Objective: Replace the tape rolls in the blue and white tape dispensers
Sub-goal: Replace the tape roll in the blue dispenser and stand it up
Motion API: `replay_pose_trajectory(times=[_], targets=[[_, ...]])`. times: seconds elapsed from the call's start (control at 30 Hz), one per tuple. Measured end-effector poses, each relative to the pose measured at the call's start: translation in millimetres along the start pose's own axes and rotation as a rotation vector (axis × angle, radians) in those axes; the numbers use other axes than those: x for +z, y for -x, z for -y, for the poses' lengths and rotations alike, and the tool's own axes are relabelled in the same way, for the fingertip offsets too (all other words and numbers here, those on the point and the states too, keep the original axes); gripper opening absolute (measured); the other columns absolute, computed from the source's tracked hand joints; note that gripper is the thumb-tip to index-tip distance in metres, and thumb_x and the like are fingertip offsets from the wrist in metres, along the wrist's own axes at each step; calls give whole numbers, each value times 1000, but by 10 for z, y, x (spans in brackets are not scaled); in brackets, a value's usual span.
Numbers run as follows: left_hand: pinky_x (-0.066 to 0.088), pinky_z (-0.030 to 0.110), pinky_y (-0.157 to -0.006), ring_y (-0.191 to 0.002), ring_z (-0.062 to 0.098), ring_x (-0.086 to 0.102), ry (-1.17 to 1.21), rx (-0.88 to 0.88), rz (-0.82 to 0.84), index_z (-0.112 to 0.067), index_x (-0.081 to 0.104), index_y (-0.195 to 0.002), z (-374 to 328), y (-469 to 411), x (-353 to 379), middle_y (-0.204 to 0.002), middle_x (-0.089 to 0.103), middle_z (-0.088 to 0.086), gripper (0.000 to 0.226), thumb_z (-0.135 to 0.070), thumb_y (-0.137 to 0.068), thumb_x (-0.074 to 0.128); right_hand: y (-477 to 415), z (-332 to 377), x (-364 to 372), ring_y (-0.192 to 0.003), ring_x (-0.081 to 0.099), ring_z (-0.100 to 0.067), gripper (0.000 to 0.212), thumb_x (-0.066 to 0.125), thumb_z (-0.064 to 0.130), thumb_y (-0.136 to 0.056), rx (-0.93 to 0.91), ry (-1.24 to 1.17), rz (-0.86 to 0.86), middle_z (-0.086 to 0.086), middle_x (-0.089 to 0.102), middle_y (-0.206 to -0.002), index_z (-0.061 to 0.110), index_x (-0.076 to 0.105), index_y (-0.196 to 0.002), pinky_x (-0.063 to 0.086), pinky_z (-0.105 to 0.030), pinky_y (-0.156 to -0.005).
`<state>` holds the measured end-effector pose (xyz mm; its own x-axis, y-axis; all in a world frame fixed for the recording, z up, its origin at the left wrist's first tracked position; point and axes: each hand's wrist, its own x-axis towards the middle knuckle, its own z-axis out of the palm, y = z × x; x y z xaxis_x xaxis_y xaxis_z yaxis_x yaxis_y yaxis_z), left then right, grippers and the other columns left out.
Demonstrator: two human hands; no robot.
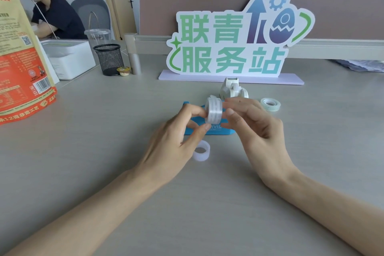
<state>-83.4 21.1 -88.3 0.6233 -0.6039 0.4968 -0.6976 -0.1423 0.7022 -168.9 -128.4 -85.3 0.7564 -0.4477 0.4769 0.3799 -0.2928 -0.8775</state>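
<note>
My left hand (178,137) and my right hand (255,124) together pinch a clear tape roll (213,111), held upright on its edge above the blue tape dispenser (216,130). The dispenser lies on the desk, mostly hidden behind my fingers. The white tape dispenser (232,89) stands just behind, near the sign. A second clear tape roll (270,104) lies flat to the right. A white empty-looking ring (201,153) lies on the desk under my left hand.
A large sign with green characters (230,48) stands at the back. A black mesh pen cup (109,59), a small yellow-lidded cup (123,71), a white box (69,58) and an orange bag (22,64) sit at the left. A person sits beyond.
</note>
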Motion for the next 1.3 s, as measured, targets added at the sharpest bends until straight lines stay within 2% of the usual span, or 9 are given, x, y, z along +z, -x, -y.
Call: replay_pose_trajectory(times=[0.13,0.23,0.33,0.5,0.63,0.73,0.9,1.17,1.3], targets=[[47,23,-65,-82,5,60,-63,48,-88,-29,54,-97,12,-1,-3,-88,59,-27,18,-27,-86,69,-2,45,15,-97,72,-15,15,67,22,-88,53,-45,39,-2,78,-96,12,74,-97,57,-35,-89],[49,32,-65,-80,5,59,-76,30,-110,-30,55,-95,24,7,7,-82,58,-21,25,-30,-80,74,0,68,23,-93,73,-11,17,75,19,-80,56,-46,86,1,79,-93,11,75,-95,56,-24,-82],[50,37,-70,-81,8,60,-81,0,-131,-31,54,-99,43,2,0,-79,61,-12,30,-34,-78,76,-7,54,30,-92,73,-9,13,77,17,-80,68,-5,74,5,79,-91,15,76,-93,57,-27,-85],[49,31,-65,-85,10,61,-50,25,-91,-33,53,-113,39,0,3,-105,63,-20,29,-31,-84,59,4,62,30,-94,71,-4,9,72,22,-85,52,49,62,13,78,-89,24,76,-92,57,-36,-87],[51,32,-71,-83,11,61,-22,6,-85,-32,58,-107,57,-20,2,-99,66,-18,26,-42,-83,61,8,23,32,-99,71,-9,13,71,19,-85,64,42,76,8,79,-93,21,75,-97,55,-45,-93],[52,27,-60,-81,11,59,-3,-27,-88,-30,61,-107,81,-39,-3,-93,64,-16,24,-37,-85,67,5,14,25,-97,73,-11,16,70,12,-87,86,4,112,6,79,-93,22,74,-97,54,-45,-94],[44,16,-53,-79,12,57,18,-48,-91,-29,64,-107,66,-51,-16,-85,64,-5,20,-32,-87,65,11,40,31,-94,72,-3,21,74,9,-82,14,19,172,11,78,-93,26,73,-96,54,-20,-84],[55,34,-58,-80,8,59,86,-101,-125,-29,63,-107,6,-41,-39,-98,63,-21,23,-33,-85,69,17,-18,19,-100,70,-4,30,73,3,-83,-43,173,116,16,77,-99,26,73,-102,53,-28,-95],[54,35,-57,-75,9,58,106,-130,-144,-26,66,-91,-27,-44,-48,-80,64,-28,14,-33,-80,73,34,-31,8,-105,68,-8,30,73,3,-83,-127,278,105,13,74,-106,22,72,-107,52,-32,-96]])
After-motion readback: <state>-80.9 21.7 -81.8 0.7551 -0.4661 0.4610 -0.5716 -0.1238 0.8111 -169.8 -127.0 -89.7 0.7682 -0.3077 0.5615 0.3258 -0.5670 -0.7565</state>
